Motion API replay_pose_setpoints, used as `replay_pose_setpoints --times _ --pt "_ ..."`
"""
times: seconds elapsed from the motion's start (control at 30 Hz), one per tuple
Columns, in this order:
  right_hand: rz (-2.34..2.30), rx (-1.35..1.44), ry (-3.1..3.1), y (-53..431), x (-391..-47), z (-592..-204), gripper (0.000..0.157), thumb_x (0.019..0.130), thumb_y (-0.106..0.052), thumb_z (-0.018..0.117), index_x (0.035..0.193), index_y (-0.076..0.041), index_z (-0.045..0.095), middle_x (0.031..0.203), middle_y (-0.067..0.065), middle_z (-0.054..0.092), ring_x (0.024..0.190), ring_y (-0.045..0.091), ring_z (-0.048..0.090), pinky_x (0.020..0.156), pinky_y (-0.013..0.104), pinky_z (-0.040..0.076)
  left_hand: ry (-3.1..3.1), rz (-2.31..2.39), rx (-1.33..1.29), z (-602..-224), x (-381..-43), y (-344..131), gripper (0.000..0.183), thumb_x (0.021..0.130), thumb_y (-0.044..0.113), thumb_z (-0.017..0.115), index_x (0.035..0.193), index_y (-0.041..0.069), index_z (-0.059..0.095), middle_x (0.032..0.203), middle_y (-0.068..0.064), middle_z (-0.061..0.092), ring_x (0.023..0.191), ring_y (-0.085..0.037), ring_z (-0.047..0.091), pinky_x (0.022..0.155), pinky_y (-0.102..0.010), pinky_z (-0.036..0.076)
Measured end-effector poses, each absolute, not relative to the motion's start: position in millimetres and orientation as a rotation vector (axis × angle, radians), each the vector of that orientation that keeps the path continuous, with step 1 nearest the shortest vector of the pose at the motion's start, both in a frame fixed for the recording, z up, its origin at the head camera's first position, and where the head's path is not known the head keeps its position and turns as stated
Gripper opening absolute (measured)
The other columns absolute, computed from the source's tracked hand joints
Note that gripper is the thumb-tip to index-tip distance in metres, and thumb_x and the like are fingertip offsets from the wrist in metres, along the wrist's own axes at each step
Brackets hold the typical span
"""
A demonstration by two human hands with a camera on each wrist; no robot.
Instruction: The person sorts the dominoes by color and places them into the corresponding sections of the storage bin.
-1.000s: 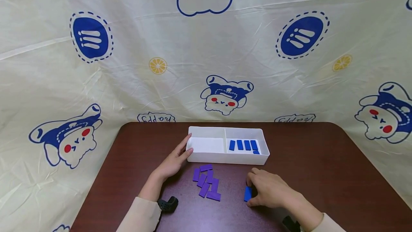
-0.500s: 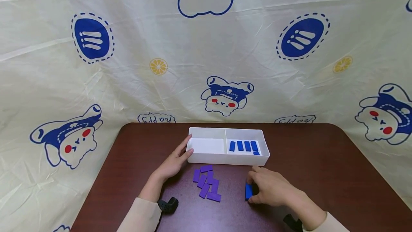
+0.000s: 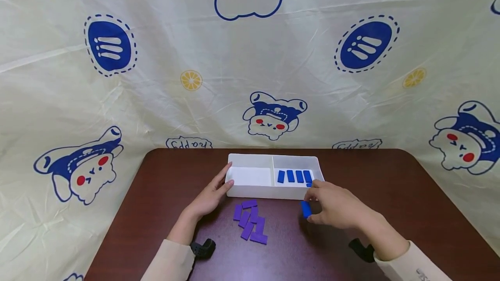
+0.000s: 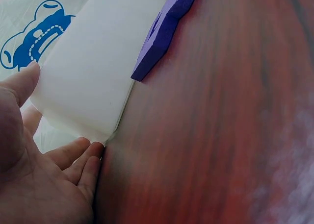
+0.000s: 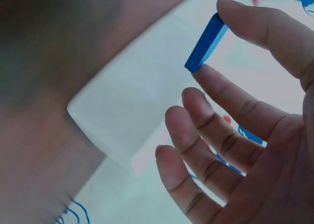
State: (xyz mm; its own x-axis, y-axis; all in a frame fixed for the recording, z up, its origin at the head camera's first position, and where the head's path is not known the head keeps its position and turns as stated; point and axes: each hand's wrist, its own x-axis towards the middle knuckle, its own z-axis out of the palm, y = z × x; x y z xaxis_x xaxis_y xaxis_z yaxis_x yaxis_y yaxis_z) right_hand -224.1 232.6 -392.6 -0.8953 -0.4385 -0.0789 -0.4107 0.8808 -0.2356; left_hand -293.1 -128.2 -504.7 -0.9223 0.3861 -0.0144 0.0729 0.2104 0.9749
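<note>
the right hand (image 3: 333,206), pinching a flat blue rectangular block (image 3: 306,209), has neared the divided white plastic tray (image 3: 265,191), block not yet inside, while the left hand (image 3: 208,197), thumb and fingers apart, touches it.

On table (image 3: 187,164): divided box (image 3: 254,191). In right compartment (image 3: 294,162): four tiles (image 3: 291,176) in a row, fifth tile (image 3: 308,184) before the rightmost. Before left compartment (image 3: 250,177): loose tiles (image 3: 244,219). Against box's left end: left hand (image 3: 210,193). Before right compartment: held tile (image 3: 306,209), right hand (image 3: 337,205) rightward. Behind table: backdrop (image 3: 152,103).
</note>
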Motion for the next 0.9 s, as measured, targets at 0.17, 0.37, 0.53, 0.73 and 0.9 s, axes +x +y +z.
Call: replay_pose_setpoints --times 0.17,0.37,0.53,0.73,0.9 --pt "-0.338 -0.64 2.925 236.6 -236.8 -377.9 0.04 0.077 -0.035 0.091 0.109 -0.016 0.076 0.102 0.0 0.064 0.088 0.013 0.061 0.069 0.03 0.052 2.239 1.768 0.441 -501.3 -293.8 -128.4 0.063 0.11 0.038 0.051 0.164 0.043 0.02 0.175 -0.005 0.015 0.16 -0.031 0.016 0.127 -0.056 0.021" --pt "-0.307 -0.661 2.945 238.5 -247.2 -371.6 0.042 0.078 -0.035 0.09 0.112 -0.014 0.078 0.109 0.004 0.066 0.094 0.018 0.06 0.079 0.039 0.057 2.245 1.767 0.445 -502.4 -295.3 -127.7 0.063 0.109 0.037 0.052 0.164 0.042 0.021 0.174 -0.004 0.016 0.16 -0.032 0.017 0.127 -0.056 0.021" --pt "-0.272 -0.663 2.968 238.8 -253.2 -370.3 0.039 0.078 -0.035 0.09 0.11 -0.015 0.079 0.111 0.005 0.066 0.101 0.022 0.058 0.088 0.048 0.057 2.236 1.772 0.459 -503.9 -295.9 -127.1 0.064 0.11 0.036 0.051 0.165 0.041 0.02 0.174 -0.004 0.016 0.16 -0.032 0.018 0.127 -0.056 0.022" --pt "-0.219 -0.668 2.988 239.7 -264.1 -370.1 0.038 0.078 -0.037 0.091 0.107 -0.016 0.08 0.112 0.006 0.066 0.104 0.024 0.058 0.09 0.049 0.055 2.228 1.775 0.459 -503.4 -294.9 -127.2 0.064 0.11 0.036 0.051 0.166 0.039 0.02 0.175 -0.004 0.015 0.16 -0.031 0.016 0.128 -0.056 0.02" --pt "-0.211 -0.662 2.981 240.4 -274.8 -369.4 0.039 0.079 -0.035 0.09 0.11 -0.014 0.08 0.115 0.009 0.067 0.108 0.028 0.059 0.095 0.053 0.054 2.222 1.778 0.461 -503.7 -294.1 -127.9 0.063 0.11 0.036 0.051 0.165 0.041 0.02 0.175 -0.005 0.015 0.16 -0.032 0.016 0.128 -0.056 0.02"
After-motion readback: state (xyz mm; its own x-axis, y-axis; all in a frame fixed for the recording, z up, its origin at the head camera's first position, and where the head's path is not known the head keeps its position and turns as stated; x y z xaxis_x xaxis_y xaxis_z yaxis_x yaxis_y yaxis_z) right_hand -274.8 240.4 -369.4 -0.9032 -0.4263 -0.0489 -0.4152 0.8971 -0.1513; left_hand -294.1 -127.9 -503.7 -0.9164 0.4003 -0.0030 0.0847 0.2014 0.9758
